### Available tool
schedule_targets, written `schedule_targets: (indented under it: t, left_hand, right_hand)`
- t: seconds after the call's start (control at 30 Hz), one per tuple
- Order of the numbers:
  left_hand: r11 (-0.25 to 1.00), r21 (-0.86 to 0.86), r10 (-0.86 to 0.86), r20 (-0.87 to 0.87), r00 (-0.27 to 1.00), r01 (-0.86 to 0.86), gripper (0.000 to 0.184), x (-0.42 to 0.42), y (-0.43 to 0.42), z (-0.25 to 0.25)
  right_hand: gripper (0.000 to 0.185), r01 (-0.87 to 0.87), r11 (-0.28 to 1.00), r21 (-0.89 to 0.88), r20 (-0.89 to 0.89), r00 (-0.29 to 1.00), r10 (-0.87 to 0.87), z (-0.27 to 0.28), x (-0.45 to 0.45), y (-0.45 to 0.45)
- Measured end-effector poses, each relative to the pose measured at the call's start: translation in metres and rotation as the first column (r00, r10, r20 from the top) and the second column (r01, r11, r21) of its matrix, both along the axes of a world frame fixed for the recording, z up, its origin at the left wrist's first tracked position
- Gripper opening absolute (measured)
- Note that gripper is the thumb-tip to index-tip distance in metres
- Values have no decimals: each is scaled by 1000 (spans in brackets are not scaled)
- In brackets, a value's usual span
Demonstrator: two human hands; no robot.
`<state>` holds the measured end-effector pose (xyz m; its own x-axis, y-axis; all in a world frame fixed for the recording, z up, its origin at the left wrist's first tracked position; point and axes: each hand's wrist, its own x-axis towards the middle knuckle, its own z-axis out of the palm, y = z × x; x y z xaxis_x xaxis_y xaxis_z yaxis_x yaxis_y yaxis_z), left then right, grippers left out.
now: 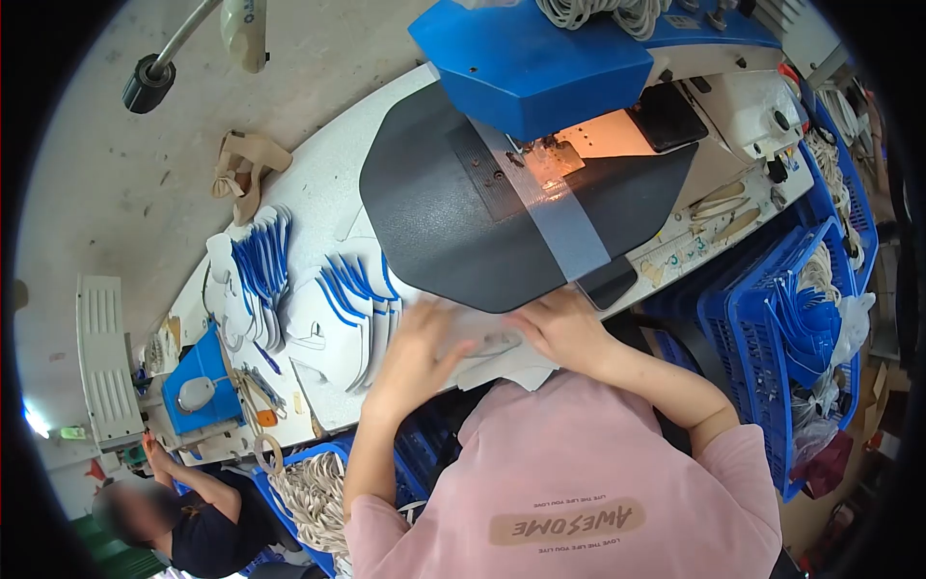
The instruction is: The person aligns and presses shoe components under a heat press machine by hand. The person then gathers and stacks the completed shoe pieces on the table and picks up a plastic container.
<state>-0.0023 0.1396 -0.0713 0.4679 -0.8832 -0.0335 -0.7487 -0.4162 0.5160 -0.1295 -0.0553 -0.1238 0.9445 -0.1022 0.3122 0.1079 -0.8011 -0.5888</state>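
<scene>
Head: around black plate point(434, 212), left hand point(413, 349), seven o'clock, thumb spread; right hand point(564, 330), six, fingers unreadable; loose hold could skew white piece point(500, 363).

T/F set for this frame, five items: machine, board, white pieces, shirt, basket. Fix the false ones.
1. White pieces with blue edges lie left of the octagonal black board. True.
2. The right hand is at the board's far edge. False: it is at the near edge.
3. The needle area is dark. False: orange light shines under the sewing machine.
4. The pink T-shirt carries lettering. True.
5. The plastic basket at right is blue. True.
</scene>
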Motion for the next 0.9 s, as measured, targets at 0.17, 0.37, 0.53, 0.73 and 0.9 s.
schedule_targets:
  t: [0.17,0.37,0.53,0.73,0.9]
  left_hand:
    - [972,233,165,-611,774,-23,33,-7,-33,91]
    - [918,-388,146,523,839,82,39,-13,-106,83]
    - [928,-365,55,318,947,68,38,-20,-127,66]
    - [934,-354,99,364,926,39,36,-20,-133,65]
    - [930,-367,130,367,921,15,34,-17,-139,64]
  right_hand:
    - [18,-169,979,113,195,970,145,92,-30,-20]
    - [19,173,965,-197,109,982,-154,133,8,-66]
    - [22,113,975,-192,72,992,-101,127,22,-86]
    - [26,18,992,-125,-27,999,-22,128,29,-97]
    - [26,2,986,-165,-126,992,-23,135,37,-97]
